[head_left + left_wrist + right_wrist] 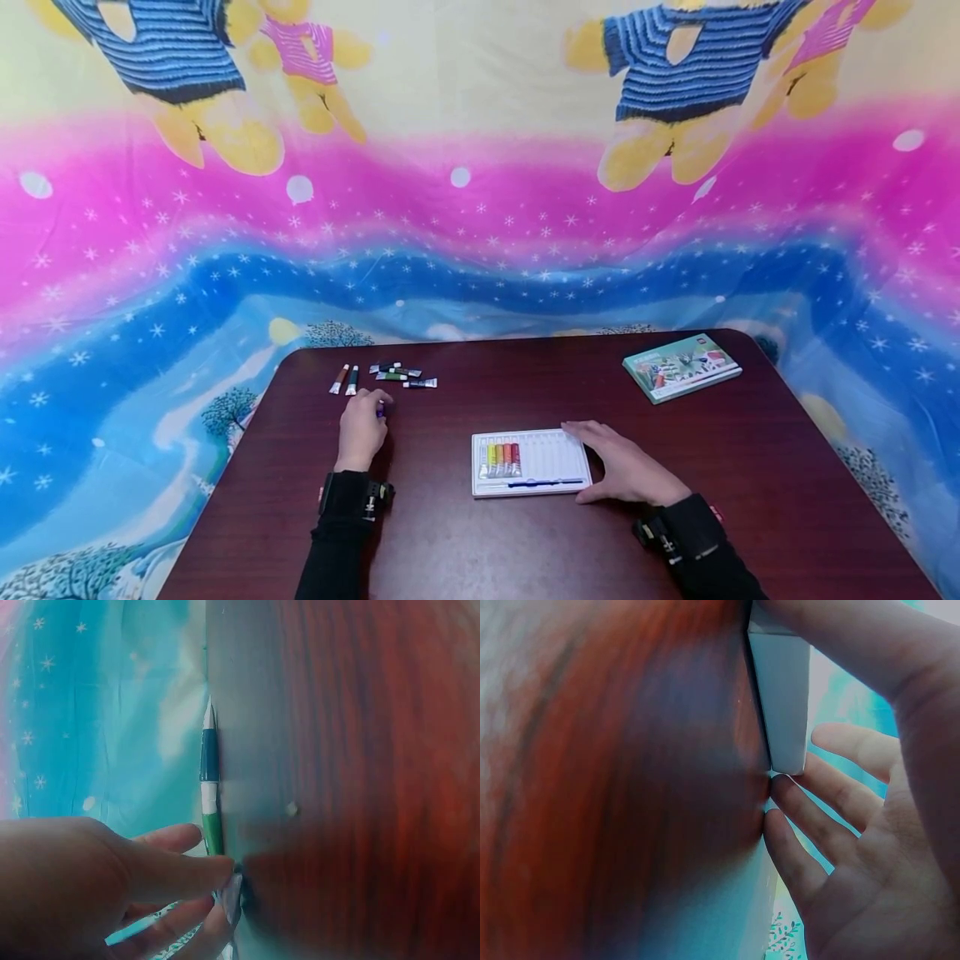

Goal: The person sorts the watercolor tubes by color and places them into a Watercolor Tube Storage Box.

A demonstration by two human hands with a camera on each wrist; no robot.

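Observation:
Between thumb and fingers, my left hand (363,429) pinches a small paint tube (234,894) with a purple part showing, low over the table at the left. Much of that tube is hidden by the fingers. Just beyond lie several dark and green paint tubes (392,377) and a brown one (340,377). My right hand (630,467) rests at the right end of a white paint tray (555,457), thumb by the near corner and loosely spread fingers by the far corner. Yellow to red tubes (501,460) fill the tray's left slots, and a blue paintbrush (543,482) lies along its front.
A green printed box (681,368) lies at the back right of the dark wooden table (450,550). Behind the table hangs a patterned cloth (480,217), which also drapes down both sides.

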